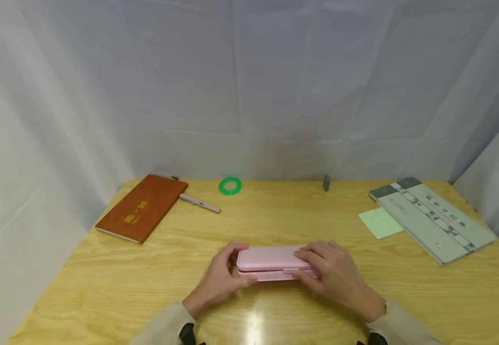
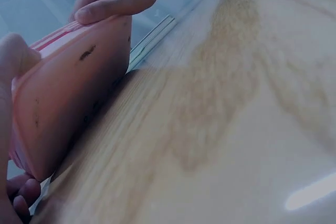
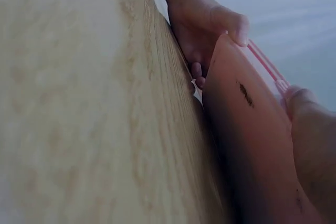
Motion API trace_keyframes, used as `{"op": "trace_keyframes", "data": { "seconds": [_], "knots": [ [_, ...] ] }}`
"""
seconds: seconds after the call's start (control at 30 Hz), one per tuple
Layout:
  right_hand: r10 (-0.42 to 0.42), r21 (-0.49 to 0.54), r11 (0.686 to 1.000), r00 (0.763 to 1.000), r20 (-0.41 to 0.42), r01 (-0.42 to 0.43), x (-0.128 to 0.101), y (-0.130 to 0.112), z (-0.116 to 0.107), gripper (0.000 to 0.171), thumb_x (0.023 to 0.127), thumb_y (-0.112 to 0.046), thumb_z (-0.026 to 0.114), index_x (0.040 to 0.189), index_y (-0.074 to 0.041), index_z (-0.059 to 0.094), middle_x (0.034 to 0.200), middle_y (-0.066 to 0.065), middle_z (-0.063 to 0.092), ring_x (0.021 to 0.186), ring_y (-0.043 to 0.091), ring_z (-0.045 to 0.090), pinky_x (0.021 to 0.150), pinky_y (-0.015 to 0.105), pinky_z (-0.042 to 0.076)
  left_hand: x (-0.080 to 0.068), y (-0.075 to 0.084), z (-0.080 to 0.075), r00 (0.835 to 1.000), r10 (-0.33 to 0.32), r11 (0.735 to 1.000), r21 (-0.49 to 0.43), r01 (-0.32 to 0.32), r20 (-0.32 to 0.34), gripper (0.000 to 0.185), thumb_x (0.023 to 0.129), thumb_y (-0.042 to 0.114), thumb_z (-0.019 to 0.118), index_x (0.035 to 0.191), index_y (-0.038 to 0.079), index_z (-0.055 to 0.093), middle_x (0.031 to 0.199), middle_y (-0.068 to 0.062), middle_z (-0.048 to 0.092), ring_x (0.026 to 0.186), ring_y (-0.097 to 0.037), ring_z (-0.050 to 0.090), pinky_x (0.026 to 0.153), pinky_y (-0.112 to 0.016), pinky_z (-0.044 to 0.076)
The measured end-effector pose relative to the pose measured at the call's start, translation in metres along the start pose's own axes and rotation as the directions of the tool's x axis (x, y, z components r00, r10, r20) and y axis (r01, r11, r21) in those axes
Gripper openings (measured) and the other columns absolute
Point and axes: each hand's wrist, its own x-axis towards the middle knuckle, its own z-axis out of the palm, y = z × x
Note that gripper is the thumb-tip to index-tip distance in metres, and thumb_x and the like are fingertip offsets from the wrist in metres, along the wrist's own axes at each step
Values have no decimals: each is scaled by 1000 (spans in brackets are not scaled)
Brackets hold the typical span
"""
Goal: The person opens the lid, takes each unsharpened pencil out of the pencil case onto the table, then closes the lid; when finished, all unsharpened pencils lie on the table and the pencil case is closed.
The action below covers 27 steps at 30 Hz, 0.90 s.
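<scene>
Case: pink hard-shell pencil case (image 1: 271,262), flat on the wooden table (image 1: 103,287), held between your two hands at the near-centre. Left hand (image 1: 221,278) grasps the left end, fingers curled over the top, thumb at the front seam. Right hand (image 1: 331,270) grasps the right end, fingers laid over the lid, thumb on the front edge near the latch. Wrist views show the case's underside (image 2: 68,98) tipped off the table a little, thumbs on the lid seam (image 3: 268,66).

Handling, as a judgement: light, rigid plastic, smooth and likely slippery, so take it by the short ends or the seam edge, not the flat lid. It probably won't flex.

Beyond your left hand: brown notebook (image 1: 142,207), pen (image 1: 199,203), green ring (image 1: 230,186). Beyond your right: grey-green booklet (image 1: 432,218), pale sticky note (image 1: 380,223).
</scene>
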Motion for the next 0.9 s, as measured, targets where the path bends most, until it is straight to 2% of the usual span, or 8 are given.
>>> {"op": "trace_keyframes", "data": {
  "seconds": [0.1, 0.3, 0.43, 0.5, 0.57, 0.67, 0.83, 0.9],
  "knots": [
    [11, 42, 999, 1000, 11, -11, -1, 0, -2, 45, 92, -55, 54, 97, -14, 73, 92, -1, 69, 83, 15, 64, 70, 37, 52, 0, -3, 0, 999, 46, 999, -16, -46, 2, 63, 69, 19, 84, 122, 2, 54, 91, -5, 57, 79, -10, 52, 70, -21, 44],
    [-2, 73, 997, 1000, -24, 4, 15, 7, -10, 45, 94, -53, 52, 91, -13, 72, 81, -1, 69, 72, 13, 64, 65, 35, 53, -1, -5, -6, 992, 122, 991, -59, -120, 37, 86, 63, 17, 89, 133, -1, 42, 103, -8, 56, 89, -14, 53, 82, -24, 47],
    [6, 40, 999, 999, -40, -5, 35, 21, -11, 52, 97, -54, 44, 84, -11, 71, 75, 0, 69, 65, 14, 62, 58, 33, 51, -1, -2, -8, 994, 108, 993, 54, -109, 23, 102, 55, 29, 92, 139, 7, 39, 107, -5, 53, 93, -17, 47, 84, -26, 44],
    [46, 10, 999, 999, -26, -46, 43, 30, -10, 53, 97, -54, 44, 83, -11, 71, 75, 1, 70, 66, 16, 63, 59, 34, 51, 0, -1, -8, 994, 111, 984, 141, -112, 20, 111, 52, 36, 92, 144, 9, 36, 110, -3, 52, 95, -16, 46, 85, -27, 43],
    [93, -10, 996, 996, -7, -93, 51, 39, -8, 46, 95, -49, 53, 84, -9, 72, 77, 3, 71, 69, 19, 65, 63, 37, 52, 0, -1, -7, 993, 118, 971, 208, -120, 21, 121, 48, 40, 92, 148, 12, 30, 115, -1, 54, 96, -15, 45, 86, -29, 43],
    [177, 5, 984, 983, 42, -178, 61, 50, -2, 30, 88, -37, 67, 91, -7, 73, 83, 6, 72, 75, 22, 67, 69, 41, 53, 0, -2, -5, 992, 123, 961, 248, -125, 25, 133, 44, 40, 93, 153, 17, 20, 119, 0, 56, 95, -14, 45, 84, -29, 43],
    [312, 141, 931, 935, 168, -336, 67, 69, 10, 33, 87, -18, 71, 113, 0, 65, 88, 10, 68, 81, 23, 63, 74, 40, 54, -2, -2, -4, 994, 104, 955, 275, -112, 41, 141, 42, 42, 94, 155, 19, 12, 123, 3, 57, 94, -13, 44, 83, -27, 42],
    [326, 174, 919, 930, 171, -354, 66, 74, 13, 36, 87, -13, 70, 118, 3, 59, 92, 13, 64, 87, 26, 60, 77, 41, 53, -3, -2, -4, 994, 96, 951, 291, -106, 46, 141, 43, 43, 94, 155, 17, 12, 124, 3, 56, 95, -12, 43, 83, -27, 42]
  ]
}}
